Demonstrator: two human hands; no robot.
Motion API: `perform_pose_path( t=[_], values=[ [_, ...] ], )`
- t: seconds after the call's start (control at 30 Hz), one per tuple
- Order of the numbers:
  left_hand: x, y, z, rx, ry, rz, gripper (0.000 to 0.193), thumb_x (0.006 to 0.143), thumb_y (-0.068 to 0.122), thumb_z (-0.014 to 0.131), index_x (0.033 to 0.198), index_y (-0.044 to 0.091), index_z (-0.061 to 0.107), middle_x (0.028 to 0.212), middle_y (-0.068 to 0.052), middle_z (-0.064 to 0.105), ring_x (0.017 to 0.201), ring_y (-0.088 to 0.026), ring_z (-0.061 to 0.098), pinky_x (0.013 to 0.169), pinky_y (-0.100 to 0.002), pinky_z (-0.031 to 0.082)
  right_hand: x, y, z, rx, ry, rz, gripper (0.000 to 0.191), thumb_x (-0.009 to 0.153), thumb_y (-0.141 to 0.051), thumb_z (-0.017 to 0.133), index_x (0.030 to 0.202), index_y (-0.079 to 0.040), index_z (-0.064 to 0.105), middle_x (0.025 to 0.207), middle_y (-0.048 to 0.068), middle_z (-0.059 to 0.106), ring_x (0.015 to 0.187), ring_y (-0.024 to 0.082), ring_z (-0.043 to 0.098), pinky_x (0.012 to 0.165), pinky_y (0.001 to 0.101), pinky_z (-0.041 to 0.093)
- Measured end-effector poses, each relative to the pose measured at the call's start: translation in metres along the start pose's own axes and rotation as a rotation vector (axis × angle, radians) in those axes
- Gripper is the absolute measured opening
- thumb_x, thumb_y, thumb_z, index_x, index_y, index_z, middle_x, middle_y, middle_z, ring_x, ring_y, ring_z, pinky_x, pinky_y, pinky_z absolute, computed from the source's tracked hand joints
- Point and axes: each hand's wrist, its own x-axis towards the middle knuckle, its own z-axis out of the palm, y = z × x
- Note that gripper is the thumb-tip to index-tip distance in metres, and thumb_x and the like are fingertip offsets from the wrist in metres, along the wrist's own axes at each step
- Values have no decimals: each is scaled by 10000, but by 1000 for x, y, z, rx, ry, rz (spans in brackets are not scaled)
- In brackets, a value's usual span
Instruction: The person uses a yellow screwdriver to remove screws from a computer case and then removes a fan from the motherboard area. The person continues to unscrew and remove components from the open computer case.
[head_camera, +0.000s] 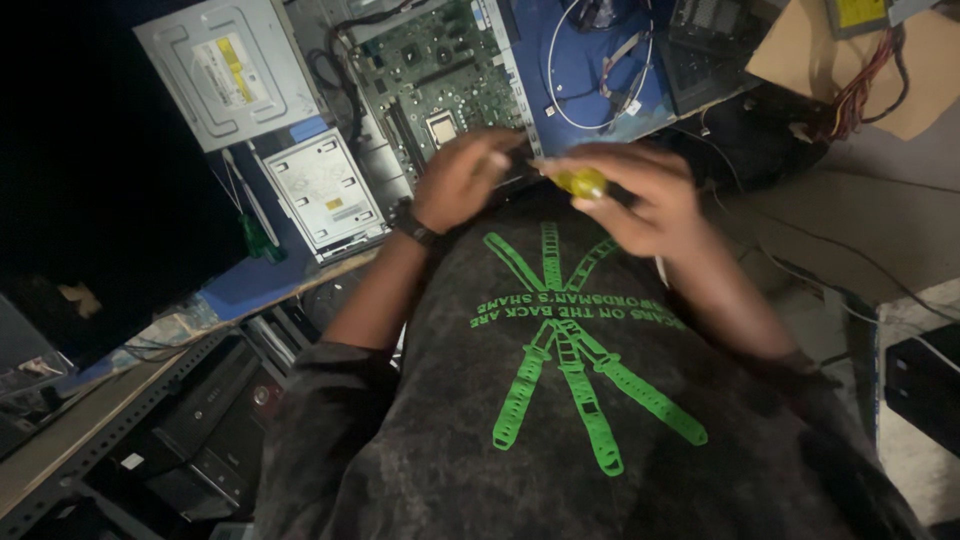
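Observation:
My right hand (640, 195) is closed around a yellow-handled screwdriver (582, 182), held just above my dark shirt with a green print. My left hand (462, 180), with a dark band on the wrist, is beside it with the fingers curled toward the tool's tip; I cannot tell whether it pinches anything. Both hands hover at the near edge of an open computer case whose green motherboard (435, 70) lies just beyond them.
A silver optical drive (228, 68) and a second drive (322, 190) lie left of the case on a blue mat (250, 280). A green-handled screwdriver (258, 235) rests there. White cables (600, 70) loop on the blue mat beyond my hands, a cardboard sheet (800, 50) lies farther right. Computer towers (200, 430) stand under the bench.

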Motion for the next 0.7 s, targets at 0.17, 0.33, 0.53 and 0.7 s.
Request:
perform_pose_path(
  t=[0.17,0.33,0.53,0.7],
  values=[
    [-2,-54,2,364,-164,-220,199,952,139,668,1138,133,738,1134,-121,711,1033,-324,692,888,-430,562,-39,-19,-23,218,216,-104,228,1026,-55,667,1236,28,636,1196,197,725,1116,331,765,972,499,605],
    [9,-96,26,435,-250,170,182,809,149,731,989,131,756,1063,-95,714,1089,-341,661,905,-438,551,-85,-31,-52,267,425,-173,325,1059,-74,612,1377,-59,552,1279,130,678,1168,273,731,1042,524,558],
    [13,-116,49,485,-319,89,182,730,117,702,908,107,738,1043,-105,716,1077,-336,667,883,-441,552,-102,-6,-62,164,599,-222,344,950,-49,625,1281,38,593,1137,260,714,1036,323,754,864,497,630],
    [15,-119,52,549,-306,96,151,703,76,671,842,82,728,1035,-120,719,1009,-341,679,822,-446,565,-102,-22,-42,221,652,-71,263,946,-51,667,1192,35,632,966,194,731,839,217,770,857,501,673]
  ],
)
